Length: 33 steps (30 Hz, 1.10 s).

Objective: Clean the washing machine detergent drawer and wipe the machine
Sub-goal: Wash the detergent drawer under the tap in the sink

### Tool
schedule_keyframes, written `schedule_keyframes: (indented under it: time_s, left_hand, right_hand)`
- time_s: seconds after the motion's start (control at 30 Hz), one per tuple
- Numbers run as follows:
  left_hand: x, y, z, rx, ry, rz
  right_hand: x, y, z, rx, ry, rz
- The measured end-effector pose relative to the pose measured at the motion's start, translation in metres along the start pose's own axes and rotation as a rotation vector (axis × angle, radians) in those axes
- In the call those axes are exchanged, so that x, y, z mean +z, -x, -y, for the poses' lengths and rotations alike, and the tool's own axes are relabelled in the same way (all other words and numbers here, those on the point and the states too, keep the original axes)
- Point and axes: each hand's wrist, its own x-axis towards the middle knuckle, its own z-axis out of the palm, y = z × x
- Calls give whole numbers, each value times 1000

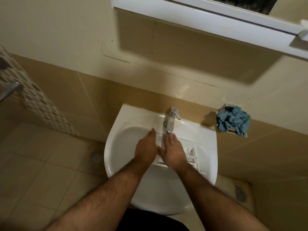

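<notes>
2 bare hands meet over the white sink (116, 147) in my head view, the only view I have. My left hand (145, 150) lies on the left end of the detergent drawer (191, 155), fingers pointing toward the wall; I cannot tell whether they curl round the drawer's edge or merely rest on it. My right hand (172, 152) lies flat on the drawer's middle with its fingers straight and slightly spread, grasping nothing, the fingertips just below the spout of the chrome tap (170, 121). The drawer is white, lies across the basin under both hands, and shows its divided compartments to the right of my right hand. Whether water is running from the tap is too blurred to tell. On the tiled wall to the right of the sink, a crumpled blue cloth (233, 121) sits in a small metal holder (224, 107), well apart from the drawer. 1 round floor drain (96, 156) shows on the tiles to the left of the sink, and a white cabinet (208, 19) hangs on the wall above.
</notes>
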Motion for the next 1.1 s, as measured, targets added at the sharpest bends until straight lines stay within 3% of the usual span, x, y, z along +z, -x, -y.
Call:
schedule_keyframes:
  time_s: [0.13, 0.4, 0.57, 0.67, 0.8, 0.93, 1.0, 1.1]
  left_hand:
    - [-3, -1, -2, 23, -45, 1]
    - [-1, 1, -6, -10, -68, 10]
    - [-3, 1, -10, 15, -110, -22]
    - [-3, -2, -11, 13, -117, 5]
    - [-4, -5, -11, -24, -98, 21]
    - [-4, -3, -11, -46, -60, 9]
    - [-6, -3, -9, -38, -44, -4]
    - [-11, -1, -4, -38, -19, -16]
  right_hand:
    - [3, -1, -1, -112, -12, -45]
    - [1, 3, -22, 81, 39, 29]
    - [5, -3, -5, -142, -14, -13]
    - [4, -5, -11, -145, -27, -3]
    - [1, 3, -37, 3, 9, 67]
    - [-4, 7, -36, 344, 21, 69]
    - [-5, 3, -22, 417, -7, 56]
    - [1, -5, 2, 148, -21, 6]
